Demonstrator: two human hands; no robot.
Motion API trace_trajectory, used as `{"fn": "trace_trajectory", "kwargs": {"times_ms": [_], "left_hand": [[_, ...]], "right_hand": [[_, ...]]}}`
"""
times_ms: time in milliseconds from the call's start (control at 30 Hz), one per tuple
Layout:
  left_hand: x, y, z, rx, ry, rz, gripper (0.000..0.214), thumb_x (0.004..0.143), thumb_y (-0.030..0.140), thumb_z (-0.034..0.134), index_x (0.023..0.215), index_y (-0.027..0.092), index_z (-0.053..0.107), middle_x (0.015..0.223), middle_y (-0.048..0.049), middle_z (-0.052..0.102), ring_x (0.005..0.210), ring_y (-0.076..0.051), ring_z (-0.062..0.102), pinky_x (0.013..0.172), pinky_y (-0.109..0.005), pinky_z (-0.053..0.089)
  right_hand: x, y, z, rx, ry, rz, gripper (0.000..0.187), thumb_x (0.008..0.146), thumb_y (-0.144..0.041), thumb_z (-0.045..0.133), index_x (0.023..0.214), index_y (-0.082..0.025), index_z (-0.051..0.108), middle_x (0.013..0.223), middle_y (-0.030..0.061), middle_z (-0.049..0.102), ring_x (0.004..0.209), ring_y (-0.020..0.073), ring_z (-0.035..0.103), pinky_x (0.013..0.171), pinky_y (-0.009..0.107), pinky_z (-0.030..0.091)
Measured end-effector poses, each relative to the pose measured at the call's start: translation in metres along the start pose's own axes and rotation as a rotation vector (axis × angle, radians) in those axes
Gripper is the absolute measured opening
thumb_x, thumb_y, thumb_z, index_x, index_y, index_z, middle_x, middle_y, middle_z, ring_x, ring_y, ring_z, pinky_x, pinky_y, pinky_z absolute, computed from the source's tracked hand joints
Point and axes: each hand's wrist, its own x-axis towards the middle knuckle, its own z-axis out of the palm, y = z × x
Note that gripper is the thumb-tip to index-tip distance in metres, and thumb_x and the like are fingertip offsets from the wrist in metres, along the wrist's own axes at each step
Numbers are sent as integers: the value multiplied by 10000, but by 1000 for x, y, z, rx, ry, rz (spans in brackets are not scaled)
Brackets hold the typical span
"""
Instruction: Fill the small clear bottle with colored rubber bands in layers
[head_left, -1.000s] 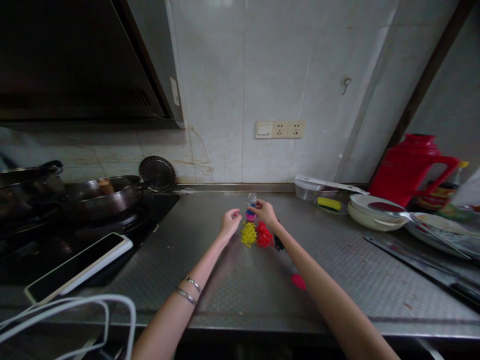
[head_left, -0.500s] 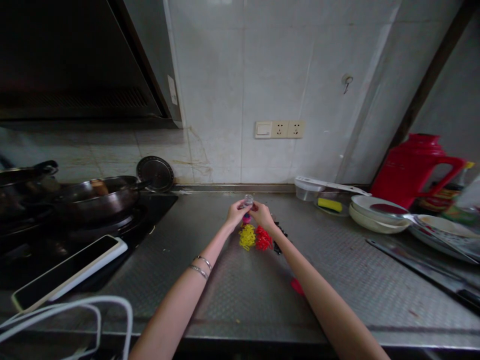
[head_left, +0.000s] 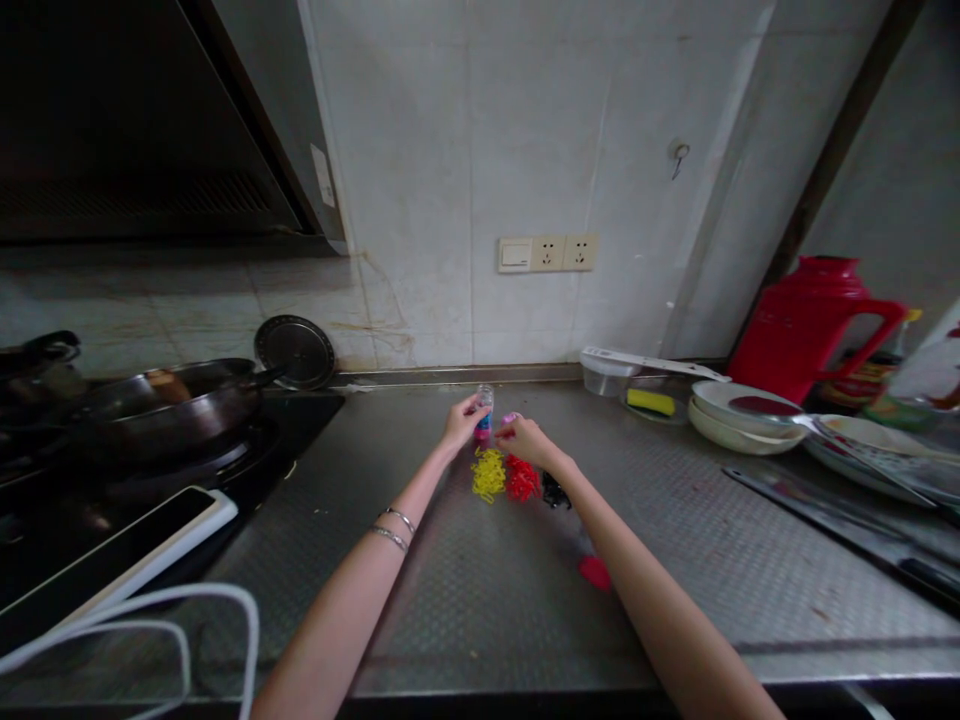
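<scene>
A: Left hand (head_left: 459, 424) is wrapped around the small clear bottle (head_left: 484, 407) — upright, just off the counter (head_left: 705, 560). Right hand (head_left: 523, 440) pinches something pink (head_left: 510, 418) right beside its mouth.

B: Looks like mid-filling. Next bit probably needs a careful drop into that narrow opening. Yellow bands (head_left: 487, 473), red bands (head_left: 520, 479) and a black pile (head_left: 555, 491) sit just under the hands — open steel nearer the person, dishes (head_left: 739, 420) well off right.

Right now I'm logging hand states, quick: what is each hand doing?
Left hand: closed around the small clear bottle, held upright.
Right hand: fingers pinched on a small pink piece; what it is cannot be told.
</scene>
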Motion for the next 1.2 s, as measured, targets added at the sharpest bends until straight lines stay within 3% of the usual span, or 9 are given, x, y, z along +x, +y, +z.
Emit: {"fn": "trace_trajectory", "kwargs": {"times_ms": [133,233,400,533,833,1067,1200], "left_hand": [[0,-1,1,60,-27,66,339,700,300,585,994,132,607,919,-67,644,811,-170,573,759,-288,442],[2,-4,-2,75,7,35,347,719,297,568,1021,128,585,913,-74,642,813,-176,574,765,-295,442],[5,-9,-6,115,71,-18,319,750,304,534,1014,129,571,927,-83,631,847,-179,570,779,-284,433],[4,-12,-4,152,-1,24,340,769,308,506,1056,126,527,939,-91,616,831,-172,568,766,-281,434],[-4,-23,-5,142,-133,-23,248,745,219,524,982,148,504,851,-44,601,758,-138,572,776,-288,436],[-1,-24,-12,231,-168,82,242,748,200,509,980,132,504,899,-55,589,849,-158,544,843,-315,401],[0,-28,-14,269,-187,105,273,758,211,493,1017,125,492,945,-67,579,883,-163,530,859,-323,388]], "right_hand": [[-2,-1,2,-209,-50,-90,231,716,-301,529,822,-185,699,753,75,634,806,202,551,795,280,365],[-2,1,6,-277,-104,-130,274,727,-354,529,878,-193,691,758,93,628,909,238,523,885,334,310],[-2,7,15,-289,-167,-28,256,719,-359,545,871,-212,690,817,108,627,971,270,487,865,366,324],[-3,9,16,-273,-186,-13,233,692,-302,583,871,-197,688,836,110,619,972,262,475,851,344,333],[-2,14,21,-251,-162,-64,190,709,-283,568,819,-182,686,805,89,616,864,216,502,775,290,362],[-3,5,17,-131,-82,-183,120,683,-229,590,696,-149,678,741,55,608,786,166,505,751,256,356],[-2,3,12,-65,-3,-153,161,673,-287,600,693,-150,681,732,53,601,752,157,502,709,248,362]]}}
